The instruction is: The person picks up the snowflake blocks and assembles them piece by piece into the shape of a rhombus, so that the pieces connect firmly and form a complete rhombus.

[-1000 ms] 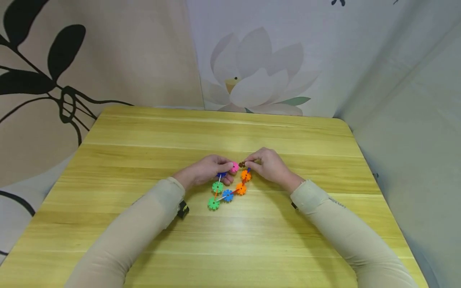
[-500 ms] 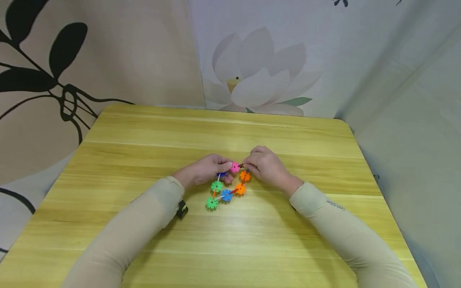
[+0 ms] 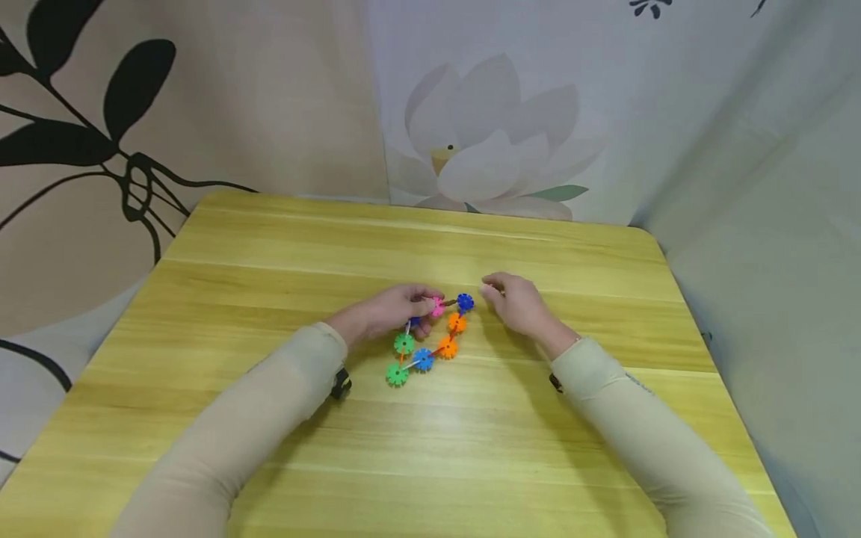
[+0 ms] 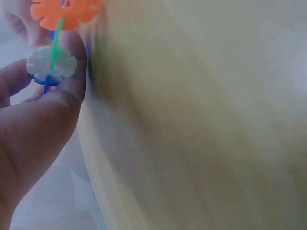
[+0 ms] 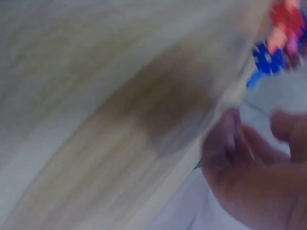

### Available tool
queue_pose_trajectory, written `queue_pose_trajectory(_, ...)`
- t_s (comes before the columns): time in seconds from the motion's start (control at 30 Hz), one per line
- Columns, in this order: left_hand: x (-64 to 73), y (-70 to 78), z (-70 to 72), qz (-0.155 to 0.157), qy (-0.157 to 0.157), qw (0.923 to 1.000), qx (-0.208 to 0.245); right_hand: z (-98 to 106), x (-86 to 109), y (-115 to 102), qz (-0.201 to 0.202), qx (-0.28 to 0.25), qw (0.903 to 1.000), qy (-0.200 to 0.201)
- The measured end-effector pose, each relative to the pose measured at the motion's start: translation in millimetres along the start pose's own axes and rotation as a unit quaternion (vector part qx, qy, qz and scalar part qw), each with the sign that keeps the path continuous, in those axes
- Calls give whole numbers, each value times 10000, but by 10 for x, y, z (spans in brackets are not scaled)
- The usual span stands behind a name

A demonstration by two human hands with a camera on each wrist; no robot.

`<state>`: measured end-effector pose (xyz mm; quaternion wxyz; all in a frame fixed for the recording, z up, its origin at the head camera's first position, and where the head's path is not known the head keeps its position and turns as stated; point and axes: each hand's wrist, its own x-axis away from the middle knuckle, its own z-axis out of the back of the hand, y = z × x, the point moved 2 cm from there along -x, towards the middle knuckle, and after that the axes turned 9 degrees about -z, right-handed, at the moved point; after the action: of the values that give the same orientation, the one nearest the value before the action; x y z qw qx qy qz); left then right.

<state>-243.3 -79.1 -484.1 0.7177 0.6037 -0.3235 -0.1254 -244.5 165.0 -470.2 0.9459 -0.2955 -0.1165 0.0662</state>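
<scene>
A ring of notched plastic discs joined by short sticks hangs from my left hand [image 3: 403, 306], which pinches the pink disc [image 3: 438, 306]. A brown stick links that disc to a dark blue disc [image 3: 466, 302]. Down the right side come two orange discs [image 3: 448, 347], then a light blue disc [image 3: 423, 359] and two green discs [image 3: 397, 374]. Another blue disc is partly hidden by my left fingers. In the left wrist view, an orange disc [image 4: 67, 12] stands beyond the fingers. My right hand [image 3: 521, 305] holds nothing, its fingers loosely bent, just right of the dark blue disc.
The wooden table [image 3: 484, 448] lies under both hands, its far edge meeting a curtain with a printed flower [image 3: 498, 142]. Another pale curtain [image 3: 760, 261] borders the right side. A small black device [image 3: 341, 384] sits at the left cuff.
My right hand has let go near the brown stick and drawn back to the right. The dark blue disc it covered now shows. My left hand keeps its pinch.
</scene>
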Motion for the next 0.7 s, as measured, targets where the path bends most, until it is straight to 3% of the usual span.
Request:
queue_pose_trajectory(0.07, 5, -10, 9, 11, 43, 9997, -229, 15, -16, 36, -591, -240, 9970, -442)
queue_pose_trajectory(0.13, 9, -20, 13, -25, 121, 9986, -515, -8, -37, 41, -800, -332, 9932, -773)
queue_pose_trajectory(0.23, 7, -35, 3, -116, 391, 9958, -821, -76, -96, -2, -639, -248, 9945, -794)
queue_pose_trajectory(0.37, -9, -56, -42, -66, 731, 9948, -707, -140, -157, -94, -536, -173, 9944, -897)
queue_pose_trajectory(0.57, -12, -54, -89, 67, 980, 9929, -670, -143, -164, -126, -972, -481, 9868, -1203)
queue_pose_trajectory(0.7, -18, -42, -83, 78, 1044, 9914, -786, -124, -138, -107, -1143, -982, 9796, -1329)
